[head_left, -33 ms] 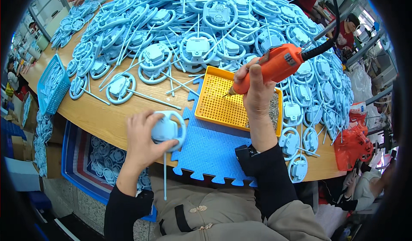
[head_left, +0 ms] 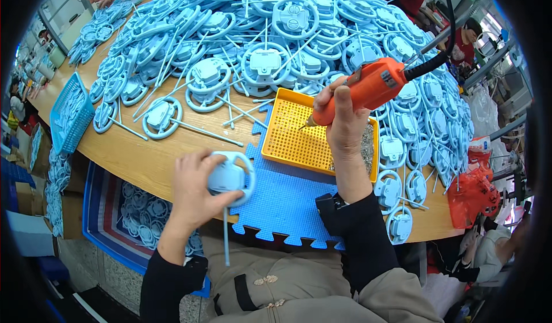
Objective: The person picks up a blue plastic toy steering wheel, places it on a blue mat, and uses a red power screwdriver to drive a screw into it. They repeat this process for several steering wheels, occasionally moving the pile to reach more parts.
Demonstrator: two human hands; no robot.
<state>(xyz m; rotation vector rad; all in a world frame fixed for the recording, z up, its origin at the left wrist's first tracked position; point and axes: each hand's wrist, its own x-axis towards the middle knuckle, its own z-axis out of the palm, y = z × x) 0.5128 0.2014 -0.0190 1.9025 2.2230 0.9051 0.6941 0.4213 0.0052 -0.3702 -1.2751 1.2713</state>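
My left hand (head_left: pixel 194 192) grips a light-blue plastic wheel-shaped part (head_left: pixel 229 178), thumb in front and fingers behind. Its thin rod points down over my lap. The part is above the left edge of a blue foam mat (head_left: pixel 282 199). In my right hand (head_left: pixel 345 124) is an orange electric screwdriver (head_left: pixel 375 86), its fingers wrapped round the body. The driver's tip slants down to the left over a yellow perforated tray (head_left: pixel 270 146). Small metal screws (head_left: pixel 367 147) lie at the tray's right end, partly behind my right wrist.
A large heap of similar blue parts (head_left: pixel 264 63) covers the far side of the wooden table (head_left: pixel 126 150). A blue basket (head_left: pixel 70 113) stands at the left edge. Below it, a bin (head_left: pixel 103 208) holds more parts. Red bags (head_left: pixel 474 199) hang at right. Other people sit beyond.
My left hand has shifted slightly to the right with the wheel-shaped part in it. My right hand and the screwdriver stay in place.
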